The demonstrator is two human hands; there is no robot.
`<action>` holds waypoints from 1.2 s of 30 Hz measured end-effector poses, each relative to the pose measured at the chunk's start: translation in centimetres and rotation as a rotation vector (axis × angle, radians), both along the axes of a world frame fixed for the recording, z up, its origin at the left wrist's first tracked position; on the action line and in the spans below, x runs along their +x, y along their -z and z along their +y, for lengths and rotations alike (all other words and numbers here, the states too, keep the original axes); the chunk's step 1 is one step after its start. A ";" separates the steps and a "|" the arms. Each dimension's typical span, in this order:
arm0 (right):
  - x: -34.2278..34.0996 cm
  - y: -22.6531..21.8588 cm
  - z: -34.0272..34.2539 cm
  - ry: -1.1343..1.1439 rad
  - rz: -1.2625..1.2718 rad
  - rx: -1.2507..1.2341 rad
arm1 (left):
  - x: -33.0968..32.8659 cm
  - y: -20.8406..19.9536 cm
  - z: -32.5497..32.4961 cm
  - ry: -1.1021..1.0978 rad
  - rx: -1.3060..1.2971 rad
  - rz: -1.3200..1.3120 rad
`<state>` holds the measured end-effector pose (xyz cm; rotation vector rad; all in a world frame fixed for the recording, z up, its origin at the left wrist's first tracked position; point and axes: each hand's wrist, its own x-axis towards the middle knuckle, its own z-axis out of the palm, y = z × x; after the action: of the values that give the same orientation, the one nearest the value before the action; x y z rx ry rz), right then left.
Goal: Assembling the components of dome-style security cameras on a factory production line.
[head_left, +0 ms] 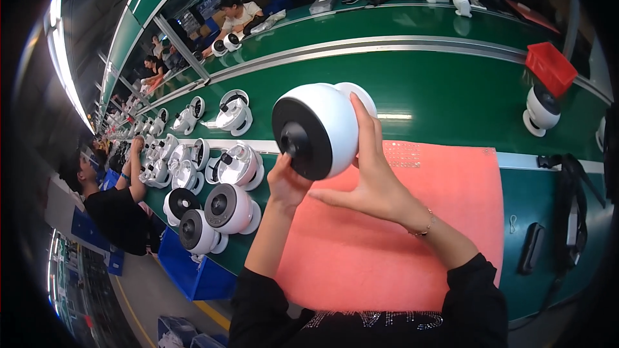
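White camera (338, 132) held over a pink mat (400, 238)

Green worktop (451, 84) takes up the most room; one pink mat lies on it, probably to keep shells from scratches. One blue bin (193, 270) sits below its left edge. The round camera is up off the mat, over its far left part, black face (320, 135) turned left, base disc (365, 95) behind. Two hands share it, likely because a smooth ball could slip from one: the right hand (377, 187) holds with fingers along the shell, thumb spread wide below; the left hand (288, 183) is bent narrowly at the face's lower edge, partly hidden.

Left of the mat stand three finished-looking cameras (232, 209), grouped within easy reach. Past them, open shells (235, 164) crowd too closely to count. At the right are one red tray (551, 67), one upright camera (542, 111) just beside it, one black case (530, 248) and, smallest, one pale loop (513, 223).
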<state>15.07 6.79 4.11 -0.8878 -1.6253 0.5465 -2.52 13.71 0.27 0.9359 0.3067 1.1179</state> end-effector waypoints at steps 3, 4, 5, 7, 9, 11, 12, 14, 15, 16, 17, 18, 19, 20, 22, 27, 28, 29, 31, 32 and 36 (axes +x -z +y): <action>0.1 0.0 -0.1 -0.014 0.033 -0.120 | 0.4 -0.1 1.2 0.133 -0.117 -0.023; 0.6 0.3 0.2 0.001 0.044 -0.145 | 1.8 -0.9 0.9 0.061 -0.145 0.048; 1.0 0.6 0.5 0.013 0.057 -0.170 | 2.7 -1.6 0.5 -0.011 -0.171 0.121; 2.1 0.2 0.9 -0.010 0.119 -0.232 | 3.3 -2.5 0.2 0.057 -0.220 0.136; 2.9 0.6 1.9 -0.027 0.246 -0.260 | 4.1 -3.7 0.2 0.108 -0.276 0.089; 3.4 0.2 2.6 -0.130 0.480 -0.297 | 4.8 -4.9 -0.4 0.167 -0.217 0.076; 3.4 -0.3 2.5 -0.212 0.658 -0.306 | 4.4 -4.6 0.2 0.303 -0.250 0.000; 4.5 -0.1 3.0 -0.221 0.834 -0.556 | 5.2 -5.9 -1.3 0.219 -0.267 -0.048; 5.1 0.4 3.6 -0.292 0.952 -0.658 | 5.1 -6.2 -1.4 0.257 -0.255 -0.052; 5.7 0.6 4.0 -0.285 0.949 -0.656 | 5.3 -6.5 -1.5 0.263 -0.255 -0.057; 6.2 0.8 4.3 -0.380 0.993 -0.658 | 5.5 -6.7 -1.6 0.294 -0.223 -0.023; 6.6 0.9 4.3 -0.475 1.036 -0.658 | 5.7 -6.9 -1.6 0.326 -0.190 0.011; 6.5 0.7 4.1 -0.411 1.086 -0.652 | 6.0 -6.7 -1.3 0.334 -0.192 0.007; 6.8 0.9 4.3 -0.400 1.085 -0.650 | 6.4 -6.4 -1.0 0.298 -0.182 0.051; 7.8 1.7 4.7 -0.356 1.157 -0.644 | 7.6 -5.5 -0.6 0.276 -0.175 0.092; 8.8 3.4 6.4 -0.059 1.107 -0.571 | 9.6 1.2 -1.8 -0.064 0.502 0.711; 8.8 3.7 6.6 0.138 1.021 -0.527 | 9.4 3.5 -1.8 -0.084 0.829 0.965; 9.1 4.1 6.7 0.222 0.992 -0.494 | 9.5 5.0 -1.7 -0.105 1.158 1.215; 9.9 6.0 7.8 0.362 0.950 -0.464 | 9.3 6.8 -1.6 -0.103 1.263 1.325; 10.3 6.9 8.2 0.369 0.905 -0.471 | 8.9 7.5 -1.5 -0.082 1.374 1.441; 15.2 10.3 8.3 0.319 0.865 -0.423 | 10.0 8.3 -1.6 -0.096 1.324 1.445</action>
<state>30.26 15.12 -6.16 -0.9974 -0.5792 0.9056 7.49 12.11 -7.99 2.8835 0.7840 0.3931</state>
